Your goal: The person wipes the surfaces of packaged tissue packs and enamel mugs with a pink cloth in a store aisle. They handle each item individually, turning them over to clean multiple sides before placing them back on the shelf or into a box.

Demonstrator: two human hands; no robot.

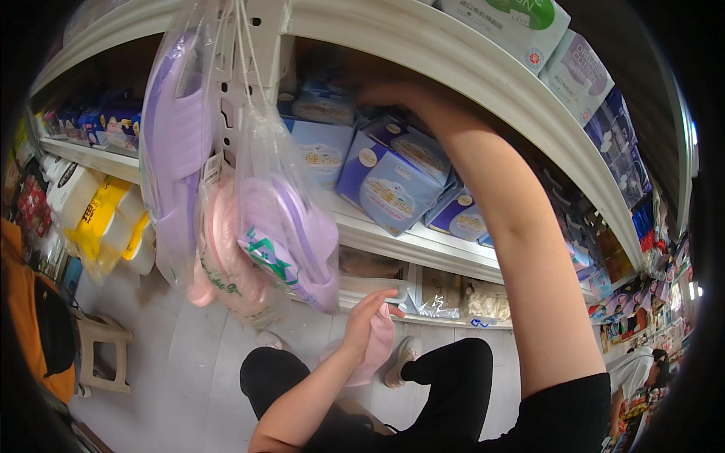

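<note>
My right hand (385, 93) reaches deep into the dark shelf bay, blurred, above and behind the blue packs; what its fingers touch cannot be made out. Just below it, a light-blue and violet pack (388, 187) stands tilted at the shelf's edge, between another light-blue pack (320, 150) on its left and a smaller violet-blue pack (459, 215) on its right. My left hand (365, 325) is low in front of the lower shelf, shut on a pink cloth (376, 351) that hangs down over the floor.
Bagged purple slippers (175, 141) and pink slippers (224, 249) hang from the shelf upright at the left. A beige plastic stool (105, 345) stands on the floor at the left. The white shelf lip (487, 73) arches over my right arm. Another person (634, 374) is at the far right.
</note>
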